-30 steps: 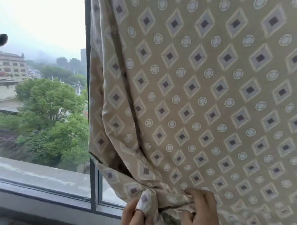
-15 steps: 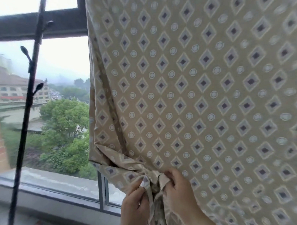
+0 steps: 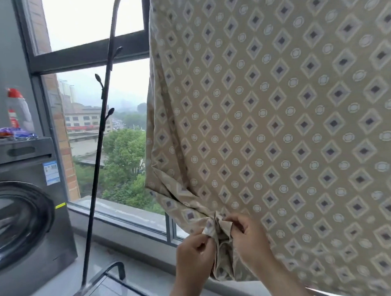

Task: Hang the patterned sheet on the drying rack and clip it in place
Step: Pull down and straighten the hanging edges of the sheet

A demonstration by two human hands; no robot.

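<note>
A patterned sheet (image 3: 278, 122), beige with rows of dark-centred diamonds and small pale rings, is hanging in front of a window and filling most of the right side of the view. Its top edge is running out of the picture, so what it is hanging from cannot be seen. Its left edge is falling in long vertical folds, and its lower left corner is being gathered into a tight bunch low in the middle of the view.

Both of the person's hands are meeting at that bunch. The left hand (image 3: 194, 256) is reaching up from below, pinching a small tip of the fabric between thumb and forefinger with the other fingers curled in. The right hand (image 3: 246, 241), just beside it, is gripping the gathered folds with its fingers bent round the cloth. Below the hands, a loose end of the sheet is dangling between the two wrists.

To the left of the sheet, a thin dark pole (image 3: 99, 151) with short knobbed pegs is leaning up past the window (image 3: 89, 52), well apart from the fabric. At its foot, a metal frame (image 3: 110, 274) is lying low near the bottom edge. A grey window sill (image 3: 126, 216) is running behind the hands.

At the far left, a grey front-loading washing machine (image 3: 26, 215) is standing against the wall, with a clear bottle with a red cap (image 3: 19, 109) sitting on top of it. Through the glass, green trees (image 3: 124, 159) and pale buildings (image 3: 85, 118) are showing under a hazy sky.
</note>
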